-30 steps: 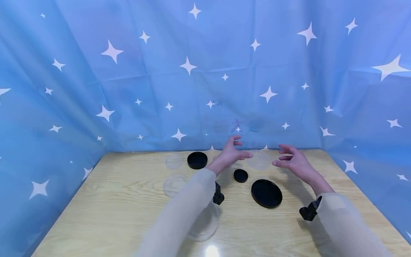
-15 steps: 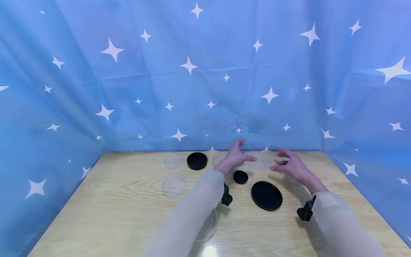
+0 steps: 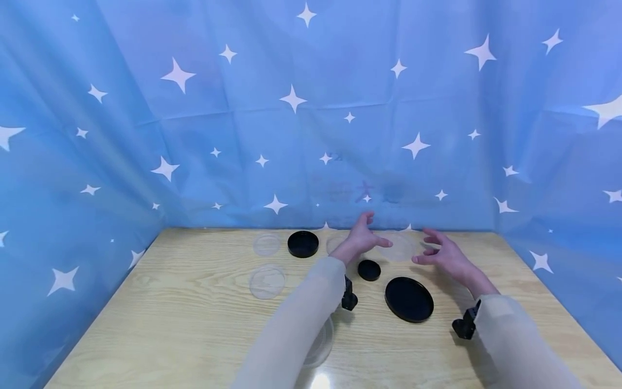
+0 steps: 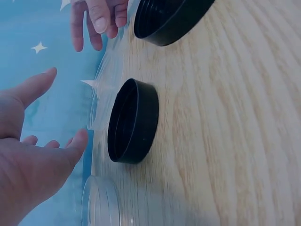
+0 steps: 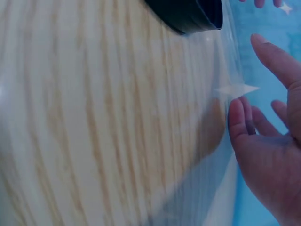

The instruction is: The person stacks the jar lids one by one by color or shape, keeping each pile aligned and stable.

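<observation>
My left hand (image 3: 362, 238) is over the back of the table, thumb and fingers spread, holding nothing. Facing it, my right hand (image 3: 448, 256) also holds nothing, its fingers apart and slightly bent. Between the two lies a large clear round piece (image 3: 397, 247). A small black round lid (image 3: 369, 270) lies just in front of the left hand; in the left wrist view the same black lid (image 4: 133, 121) shows a raised rim. The large black lid (image 3: 409, 300) is nearer the front. Another clear piece (image 3: 333, 244) is partly hidden behind the left hand.
A medium black lid (image 3: 303, 244) lies left of the left hand, beside a small clear disc (image 3: 266, 245). Another clear disc (image 3: 267, 281) is in front of these. A large clear round piece (image 3: 321, 346) is partly covered by the left sleeve. A starry blue cloth (image 3: 291, 135) hangs behind the table.
My left hand has moved a little to the right and nearer my right hand. My right hand has come slightly lower in view. The head view has shifted slightly; the round pieces lie as before.
</observation>
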The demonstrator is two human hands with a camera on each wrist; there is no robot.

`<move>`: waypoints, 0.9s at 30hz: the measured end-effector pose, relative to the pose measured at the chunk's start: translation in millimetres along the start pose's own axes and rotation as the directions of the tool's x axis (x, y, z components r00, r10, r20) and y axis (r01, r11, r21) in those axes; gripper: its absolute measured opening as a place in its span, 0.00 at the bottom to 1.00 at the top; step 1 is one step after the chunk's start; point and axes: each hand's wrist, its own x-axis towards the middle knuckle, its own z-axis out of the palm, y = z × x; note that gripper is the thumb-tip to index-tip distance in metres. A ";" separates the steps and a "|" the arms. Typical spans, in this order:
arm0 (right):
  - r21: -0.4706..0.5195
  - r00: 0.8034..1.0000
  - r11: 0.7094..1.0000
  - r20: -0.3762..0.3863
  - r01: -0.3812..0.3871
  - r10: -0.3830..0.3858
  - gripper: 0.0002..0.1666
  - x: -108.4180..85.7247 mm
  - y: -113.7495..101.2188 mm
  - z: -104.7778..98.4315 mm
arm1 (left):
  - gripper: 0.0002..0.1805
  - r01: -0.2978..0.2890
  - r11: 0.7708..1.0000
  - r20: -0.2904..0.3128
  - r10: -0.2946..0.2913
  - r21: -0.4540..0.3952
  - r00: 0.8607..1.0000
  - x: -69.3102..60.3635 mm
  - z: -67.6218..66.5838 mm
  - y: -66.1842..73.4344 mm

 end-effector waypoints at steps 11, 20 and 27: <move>0.011 0.999 0.999 0.027 -0.034 0.033 0.61 1.9 4.5 -1.5 | 0.50 0.013 0.999 0.019 -0.014 0.044 1.000 5.0 5.0 -6.2; 0.007 0.998 0.999 0.049 -0.033 0.033 0.60 7.3 8.8 1.4 | 0.50 0.043 0.996 0.016 -0.045 0.079 0.999 6.5 5.5 -12.1; -0.005 0.998 1.000 0.054 -0.030 0.030 0.60 11.5 7.2 2.8 | 0.49 0.036 0.995 0.006 -0.037 0.095 0.999 8.1 1.8 -15.3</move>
